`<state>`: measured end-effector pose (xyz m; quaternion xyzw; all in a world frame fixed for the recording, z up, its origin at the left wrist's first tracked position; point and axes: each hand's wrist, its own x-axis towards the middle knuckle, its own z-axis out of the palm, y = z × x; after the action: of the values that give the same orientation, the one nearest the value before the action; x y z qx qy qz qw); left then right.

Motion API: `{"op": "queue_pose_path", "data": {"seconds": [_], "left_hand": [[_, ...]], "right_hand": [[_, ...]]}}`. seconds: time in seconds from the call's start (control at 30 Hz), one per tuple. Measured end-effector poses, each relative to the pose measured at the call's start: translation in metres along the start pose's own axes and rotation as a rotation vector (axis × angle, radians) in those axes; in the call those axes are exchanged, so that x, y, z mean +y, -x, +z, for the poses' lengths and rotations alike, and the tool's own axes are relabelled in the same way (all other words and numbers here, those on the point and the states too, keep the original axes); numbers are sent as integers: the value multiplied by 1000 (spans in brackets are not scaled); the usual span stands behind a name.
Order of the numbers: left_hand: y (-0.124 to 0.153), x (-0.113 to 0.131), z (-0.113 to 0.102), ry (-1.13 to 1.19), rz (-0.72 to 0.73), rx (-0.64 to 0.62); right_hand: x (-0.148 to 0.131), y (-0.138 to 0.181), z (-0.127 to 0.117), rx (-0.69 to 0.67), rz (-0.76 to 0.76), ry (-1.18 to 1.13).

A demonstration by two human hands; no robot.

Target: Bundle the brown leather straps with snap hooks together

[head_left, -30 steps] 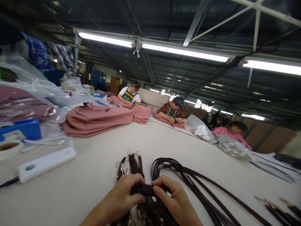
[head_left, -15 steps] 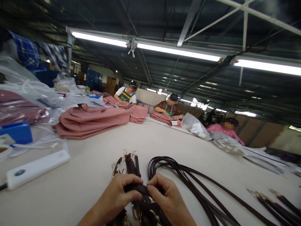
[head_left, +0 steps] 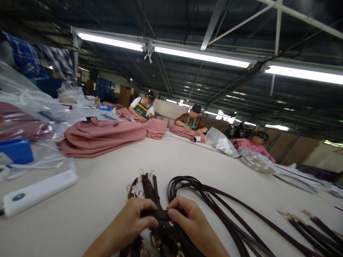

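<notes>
Pinching one dark strap (head_left: 160, 214) tight between left hand (head_left: 134, 221) and right hand (head_left: 191, 223), near the table's (head_left: 88, 203) front edge. Needing small, careful finger work next.

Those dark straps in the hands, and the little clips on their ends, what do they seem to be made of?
The straps, pinched between left hand and right hand, look like dark brown leather or imitation leather: thin, flat, smooth with a slight sheen. The clips look like metal, pale gold and shiny.
</notes>
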<state>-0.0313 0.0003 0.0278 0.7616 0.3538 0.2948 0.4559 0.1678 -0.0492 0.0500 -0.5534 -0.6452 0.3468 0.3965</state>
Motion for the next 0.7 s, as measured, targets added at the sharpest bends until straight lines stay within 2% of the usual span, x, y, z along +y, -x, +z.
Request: {"op": "queue_pose_path", "data": {"seconds": [0.23,0.43,0.6,0.7], "left_hand": [[-1,0,4,-30,63,49],[0,2,4,-99,83,30],[-2,-1,8,-33,79,73],[-1,0,9,-13,102,45]], "right_hand": [[6,-2,5,23,-32,-20],[7,-3,11,9,-25,-164],[5,-3,8,-21,16,-168],[4,-2,7,-40,8,-158]]}}
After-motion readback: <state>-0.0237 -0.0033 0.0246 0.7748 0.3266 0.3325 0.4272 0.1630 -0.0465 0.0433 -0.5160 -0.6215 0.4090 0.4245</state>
